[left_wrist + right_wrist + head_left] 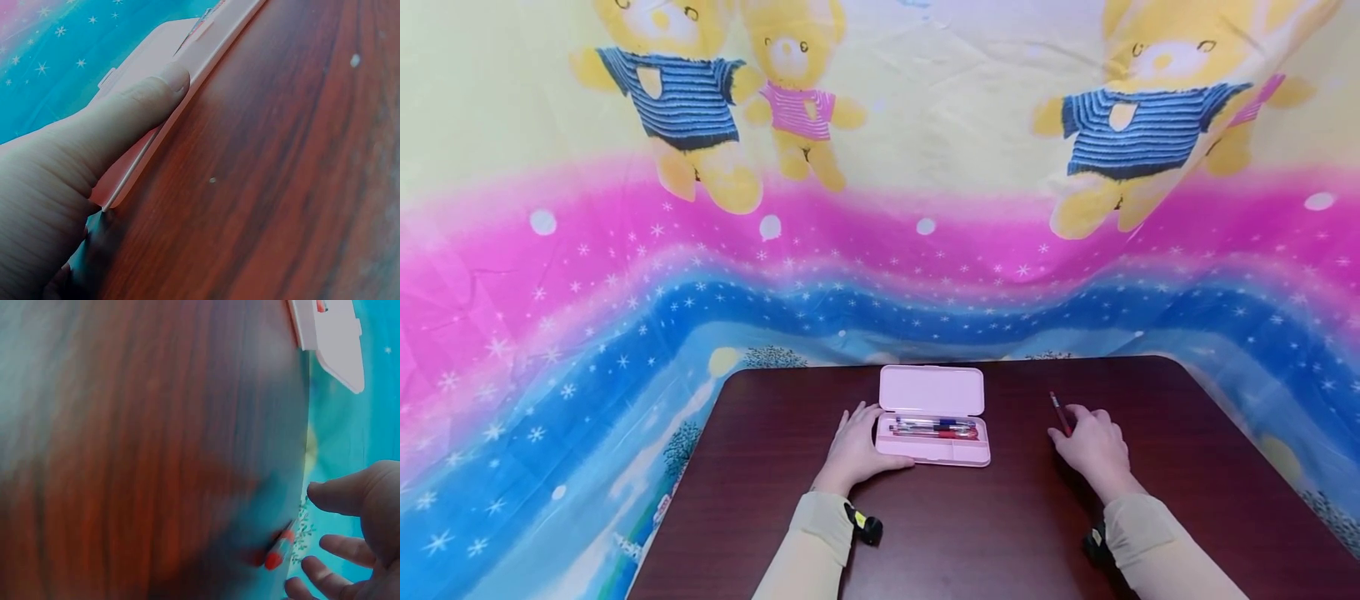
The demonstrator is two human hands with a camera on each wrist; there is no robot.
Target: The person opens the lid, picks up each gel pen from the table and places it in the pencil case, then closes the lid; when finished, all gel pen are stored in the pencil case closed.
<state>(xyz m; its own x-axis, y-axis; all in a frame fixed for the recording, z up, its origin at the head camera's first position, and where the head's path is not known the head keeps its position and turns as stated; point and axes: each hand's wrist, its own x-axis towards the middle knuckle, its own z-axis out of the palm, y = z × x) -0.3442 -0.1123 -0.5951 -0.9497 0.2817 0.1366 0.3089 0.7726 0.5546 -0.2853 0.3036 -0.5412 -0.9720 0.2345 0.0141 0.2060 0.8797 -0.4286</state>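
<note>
Left hand (855,450) is lying flat on the worktop (970,533), fingers relaxed, with the thumb (134,109) pressed along the near left edge of the pink pencil case (934,427). It's not gripping, just touching. The case is sitting open in the middle of the worktop toward the far side, lid flipped back, with a few pens (934,428) lying in the tray, red and blue ones.

Right hand (1093,446) is off to the right, well apart from the case, fingers loosely spread and reaching over a red pen (1060,413) that lies on the worktop. In the wrist view the pen (279,549) is just beside the fingertips (322,569), too blurry to tell if they touch it.

Beyond the far edge hangs a bright sheet (625,275) with teddy bears, pink and blue bands and little stars.
</note>
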